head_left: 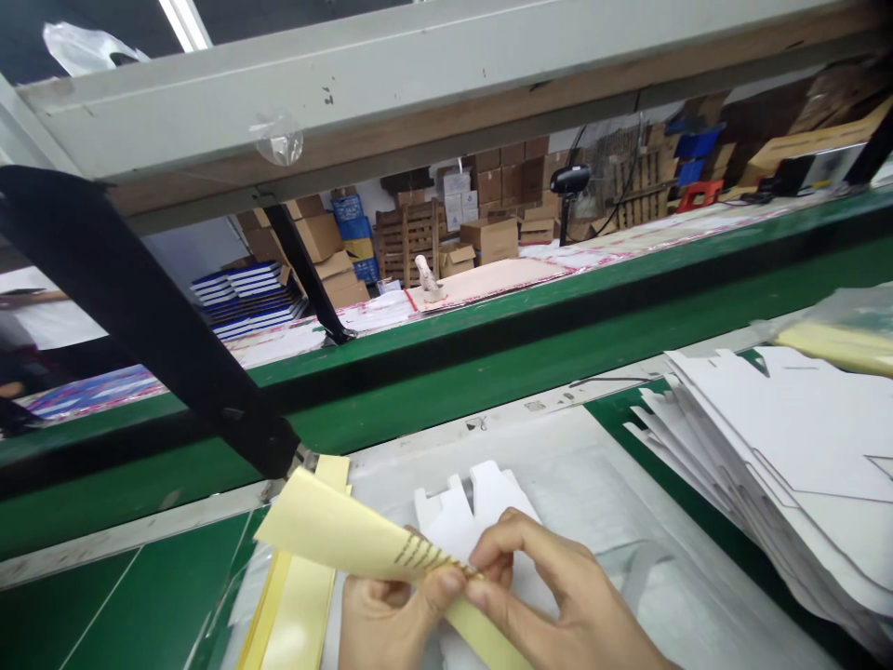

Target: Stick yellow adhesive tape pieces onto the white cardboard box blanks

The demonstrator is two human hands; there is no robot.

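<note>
My left hand [394, 614] is closed on a pale yellow paper strip [335, 530], its thumb pressed on the near face. The strip slants from upper left to lower right and carries rows of brown marks. With thumb and fingertips pinched together, my right hand [558, 591] meets the left thumb at the strip's middle. A small gold-brown beaded piece shows between the two hands; I cannot make out what it is. Beneath them lies a white die-cut card [446, 512]. To the left, a pile of yellow strips [297, 605] is partly covered by the held strip.
White die-cut cards [802, 447] are stacked at the right. A dark slanted post [153, 316] stands at the left, under a grey overhead beam [419, 65]. Across the green ledge [488, 344] is another bench, with cardboard boxes [499, 237] and a fan [570, 180] beyond.
</note>
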